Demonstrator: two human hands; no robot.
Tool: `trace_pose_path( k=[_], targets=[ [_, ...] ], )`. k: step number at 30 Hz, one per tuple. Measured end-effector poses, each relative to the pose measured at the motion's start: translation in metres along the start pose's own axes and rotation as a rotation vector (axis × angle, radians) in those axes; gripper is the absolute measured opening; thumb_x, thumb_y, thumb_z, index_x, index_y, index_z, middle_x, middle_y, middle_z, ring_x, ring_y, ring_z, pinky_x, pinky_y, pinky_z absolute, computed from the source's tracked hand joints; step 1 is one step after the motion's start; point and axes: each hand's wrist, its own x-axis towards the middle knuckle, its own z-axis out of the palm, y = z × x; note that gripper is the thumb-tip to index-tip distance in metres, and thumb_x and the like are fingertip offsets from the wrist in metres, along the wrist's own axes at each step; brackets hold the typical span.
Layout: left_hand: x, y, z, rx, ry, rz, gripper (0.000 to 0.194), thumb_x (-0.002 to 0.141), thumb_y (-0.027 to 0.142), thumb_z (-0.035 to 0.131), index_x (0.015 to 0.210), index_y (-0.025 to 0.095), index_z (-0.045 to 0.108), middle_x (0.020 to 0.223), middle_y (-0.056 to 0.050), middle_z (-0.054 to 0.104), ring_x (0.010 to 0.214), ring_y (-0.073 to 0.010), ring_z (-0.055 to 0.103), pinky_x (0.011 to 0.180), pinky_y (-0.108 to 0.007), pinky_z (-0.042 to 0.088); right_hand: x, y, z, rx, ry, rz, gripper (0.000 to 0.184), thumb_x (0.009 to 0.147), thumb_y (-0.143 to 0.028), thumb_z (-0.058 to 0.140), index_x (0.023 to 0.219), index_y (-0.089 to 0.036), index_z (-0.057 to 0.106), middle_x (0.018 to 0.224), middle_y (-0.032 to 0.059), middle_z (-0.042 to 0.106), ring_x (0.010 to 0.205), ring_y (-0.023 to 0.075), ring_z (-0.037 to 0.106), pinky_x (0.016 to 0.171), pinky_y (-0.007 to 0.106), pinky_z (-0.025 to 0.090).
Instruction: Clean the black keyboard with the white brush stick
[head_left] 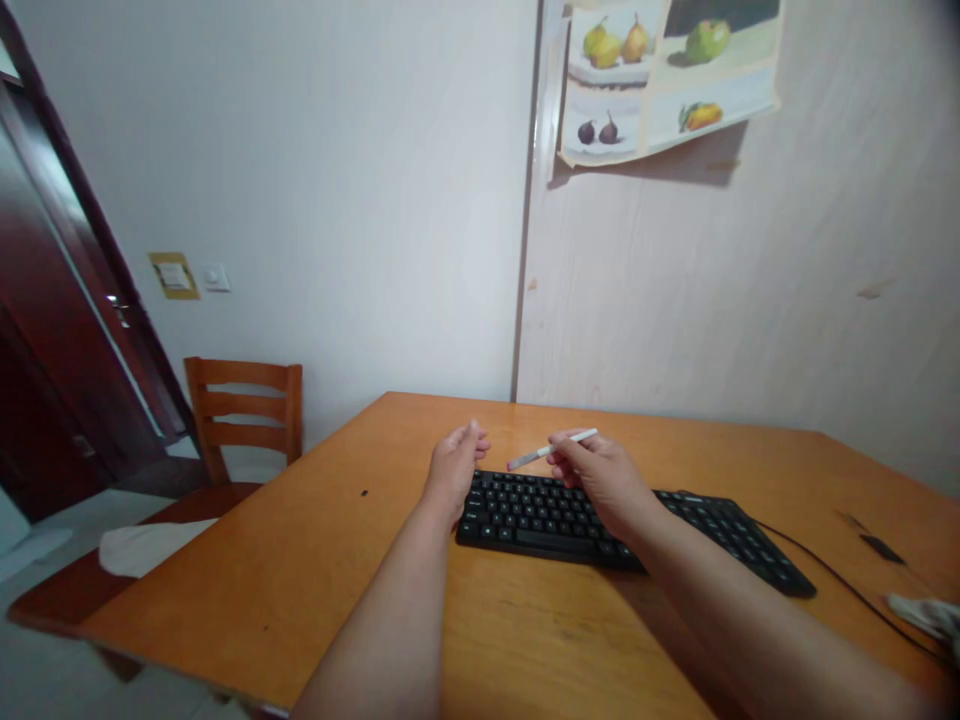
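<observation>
A black keyboard (540,515) lies flat on the wooden table, in front of me. My right hand (596,475) is closed on a slim white brush (551,450), pinched between thumb and fingers. The brush slants down to the left, its pinkish tip just above the keyboard's far edge. At the keyboard's far left corner is my left hand (452,465), thumb up and fingers loosely bent and apart, with nothing visible in them. Whether it touches the keyboard I cannot tell. My right hand and forearm cover part of the keys.
A tiny black piece (364,492) lies on the table (330,580) to the left. The keyboard's cable (817,550) runs right, past a small dark object (883,548) and a whitish cloth (926,615). A wooden chair (247,405) stands beyond the table's left edge.
</observation>
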Motion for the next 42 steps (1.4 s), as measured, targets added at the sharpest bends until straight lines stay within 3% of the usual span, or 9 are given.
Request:
trace_pose_path(
  k=[4, 11, 16, 25, 30, 42],
  targets=[
    [0.009, -0.013, -0.007, -0.006, 0.079, -0.078, 0.072, 0.087, 0.074, 0.039, 0.103, 0.010, 0.067, 0.106, -0.020, 0.071, 0.098, -0.0249, 0.067, 0.088, -0.037, 0.050, 0.007, 0.005, 0.002, -0.094, 0.006, -0.016, 0.030, 0.076, -0.048, 0.070, 0.073, -0.019, 0.060, 0.064, 0.0029, 0.064, 0.054, 0.0137, 0.055, 0.047, 0.026, 0.040],
    [0.008, -0.018, -0.010, -0.028, 0.007, -0.232, 0.086, 0.090, 0.076, 0.018, 0.120, 0.009, 0.065, 0.127, -0.024, 0.065, 0.113, -0.0288, 0.065, 0.098, -0.039, 0.048, 0.019, 0.017, 0.022, -0.166, -0.018, -0.015, 0.028, 0.076, -0.047, 0.068, 0.073, -0.020, 0.059, 0.061, 0.0027, 0.064, 0.053, 0.0152, 0.057, 0.047, 0.026, 0.042],
    [0.010, -0.021, -0.008, -0.088, -0.027, -0.279, 0.096, 0.087, 0.080, 0.014, 0.129, 0.007, 0.059, 0.132, -0.025, 0.061, 0.119, -0.0293, 0.062, 0.100, -0.038, 0.047, 0.029, 0.026, 0.037, -0.228, -0.050, -0.055, 0.028, 0.080, -0.047, 0.064, 0.072, -0.021, 0.058, 0.060, 0.0021, 0.064, 0.051, 0.0155, 0.057, 0.048, 0.026, 0.043],
    [0.007, -0.021, -0.006, -0.078, -0.038, -0.262, 0.095, 0.086, 0.081, 0.013, 0.126, 0.008, 0.061, 0.130, -0.024, 0.062, 0.116, -0.0297, 0.064, 0.096, -0.037, 0.050, 0.039, 0.039, 0.054, -0.336, -0.142, -0.092, 0.026, 0.084, -0.044, 0.058, 0.076, -0.019, 0.061, 0.065, 0.0016, 0.065, 0.055, 0.0152, 0.059, 0.052, 0.026, 0.044],
    [0.007, -0.021, -0.005, -0.082, -0.034, -0.271, 0.096, 0.085, 0.082, 0.015, 0.126, 0.008, 0.061, 0.130, -0.025, 0.063, 0.117, -0.0310, 0.063, 0.095, -0.039, 0.050, 0.044, 0.043, 0.047, -0.466, -0.154, -0.132, 0.022, 0.085, -0.038, 0.056, 0.073, -0.019, 0.061, 0.063, 0.0011, 0.066, 0.055, 0.0151, 0.060, 0.055, 0.026, 0.044],
    [0.011, -0.026, -0.006, -0.011, -0.033, -0.223, 0.095, 0.086, 0.081, 0.016, 0.120, 0.008, 0.065, 0.122, -0.024, 0.067, 0.111, -0.0303, 0.066, 0.099, -0.040, 0.047, 0.041, 0.031, 0.006, -0.716, -0.090, -0.160, 0.017, 0.084, -0.031, 0.055, 0.072, -0.021, 0.060, 0.061, 0.0018, 0.068, 0.056, 0.0166, 0.059, 0.054, 0.026, 0.039]
  ],
)
